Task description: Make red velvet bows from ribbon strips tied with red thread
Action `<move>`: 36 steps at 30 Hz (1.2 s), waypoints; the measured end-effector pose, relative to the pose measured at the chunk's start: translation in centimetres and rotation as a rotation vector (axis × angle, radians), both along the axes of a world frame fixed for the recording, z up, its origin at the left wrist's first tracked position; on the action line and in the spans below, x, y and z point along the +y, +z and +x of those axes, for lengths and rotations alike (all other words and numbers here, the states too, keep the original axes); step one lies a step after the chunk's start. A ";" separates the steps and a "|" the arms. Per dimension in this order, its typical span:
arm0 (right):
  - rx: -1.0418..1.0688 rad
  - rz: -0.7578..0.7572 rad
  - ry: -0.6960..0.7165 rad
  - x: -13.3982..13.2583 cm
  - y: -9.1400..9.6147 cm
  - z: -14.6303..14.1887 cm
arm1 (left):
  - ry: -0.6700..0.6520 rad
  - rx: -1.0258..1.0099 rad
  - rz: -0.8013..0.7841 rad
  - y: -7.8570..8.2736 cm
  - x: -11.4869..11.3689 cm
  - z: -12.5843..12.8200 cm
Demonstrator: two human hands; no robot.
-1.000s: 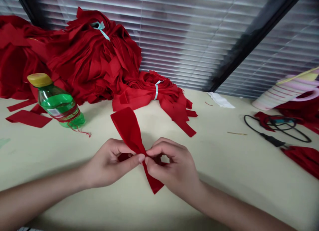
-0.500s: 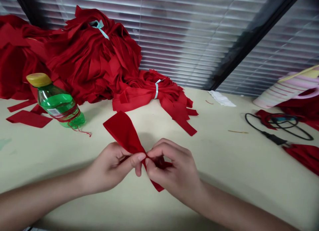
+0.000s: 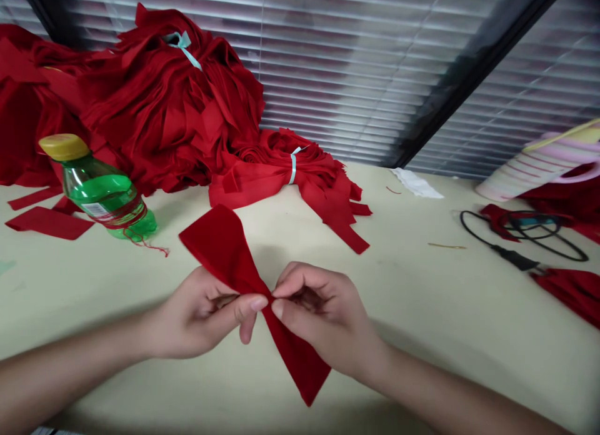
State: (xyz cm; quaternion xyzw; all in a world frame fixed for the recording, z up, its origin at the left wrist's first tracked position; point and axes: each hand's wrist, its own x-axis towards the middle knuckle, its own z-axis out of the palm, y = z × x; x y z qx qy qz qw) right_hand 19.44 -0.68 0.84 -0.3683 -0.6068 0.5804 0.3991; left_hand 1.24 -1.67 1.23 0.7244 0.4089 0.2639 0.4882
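Pinching a red fabric strip (image 3: 220, 247) at its gathered middle, my left hand (image 3: 201, 313) and right hand (image 3: 325, 319) both nearly closed on it, over the pale table (image 3: 422, 310); ends point to 11 and 5 o'clock; green plastic bottle (image 3: 105, 197) at 10 o'clock.

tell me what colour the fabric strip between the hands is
The bow-shaped fabric strip is plain red, clearest in the head view.

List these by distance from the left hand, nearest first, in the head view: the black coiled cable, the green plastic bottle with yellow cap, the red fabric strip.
1. Red fabric strip: centre, pinched by the left hand.
2. Green plastic bottle with yellow cap: up and left.
3. Black coiled cable: far right.
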 end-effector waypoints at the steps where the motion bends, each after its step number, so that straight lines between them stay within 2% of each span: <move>1: -0.004 0.024 -0.022 0.0 -0.1 -0.1 | 0.009 -0.031 -0.004 -0.1 0.2 0.1; 6: -0.033 0.111 -0.115 0.2 -0.1 -0.3 | 0.076 -0.225 -0.147 -0.2 0.4 0.7; 9: -0.023 -0.009 -0.063 0.5 0.1 -0.3 | 0.087 -0.258 -0.164 0.0 0.3 0.9; 11: -0.002 -0.113 -0.006 0.7 0.1 -0.2 | 0.047 -0.278 -0.173 0.0 0.3 0.9; 15: 0.043 -0.187 0.007 0.7 -0.1 -0.3 | -0.004 -0.186 -0.173 -0.6 0.3 1.0; 19: -0.074 -0.227 0.019 0.6 0.0 -0.5 | -0.002 -0.072 -0.156 -1.2 0.1 1.0; 22: -0.131 -0.286 0.060 0.8 0.3 -0.4 | 0.019 -0.031 -0.179 -0.9 -0.1 1.1; 27: -0.034 -0.395 0.155 1.1 0.8 0.0 | -0.083 -0.167 -0.257 0.3 -0.2 1.1; 29: -0.021 -0.375 0.158 1.1 0.9 0.1 | -0.110 -0.183 -0.261 0.5 -0.1 0.9; 32: 0.003 -0.317 0.113 1.1 0.7 0.0 | -0.099 -0.177 -0.238 0.4 0.0 0.7; 36: 0.159 -0.354 0.110 1.1 0.0 -0.2 | -0.037 -0.224 -0.216 -0.1 0.3 0.6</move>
